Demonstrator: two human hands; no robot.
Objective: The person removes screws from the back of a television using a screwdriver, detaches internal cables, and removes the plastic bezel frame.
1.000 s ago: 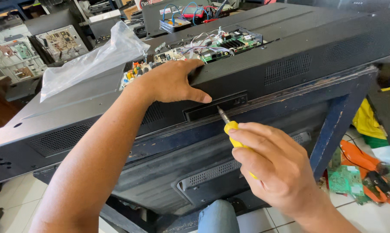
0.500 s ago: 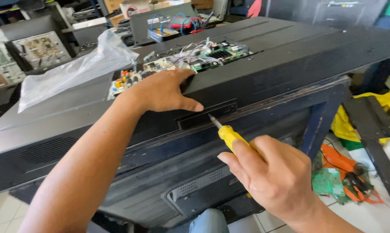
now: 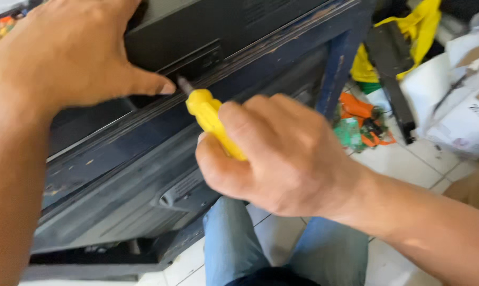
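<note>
- Right hand (image 3: 282, 159): closed around a yellow-handled screwdriver (image 3: 213, 119); its long axis runs from 5 o'clock at the palm to 11 o'clock at the tip.
- Tip: meets the edge of a dark recess (image 3: 194, 61) in the black back cover (image 3: 160, 37), lying at 11 o'clock from the right hand.
- Left hand (image 3: 65, 53): holds nothing, spread flat on the cover, thumb just beside the tip; the nearer hand to the recess.
- Blue stand leg (image 3: 340, 63) at 1 o'clock.
- Floor (image 3: 409, 159), 2 to 3 o'clock: yellow bag (image 3: 409, 32), orange and green parts (image 3: 361, 122), white crumpled packaging (image 3: 456, 100) with a brown tape patch.

Yellow screwdriver (image 3: 210, 119) handle; black television casing (image 3: 160, 47); dark blue table frame (image 3: 337, 58); blue jeans (image 3: 234, 243).
</note>
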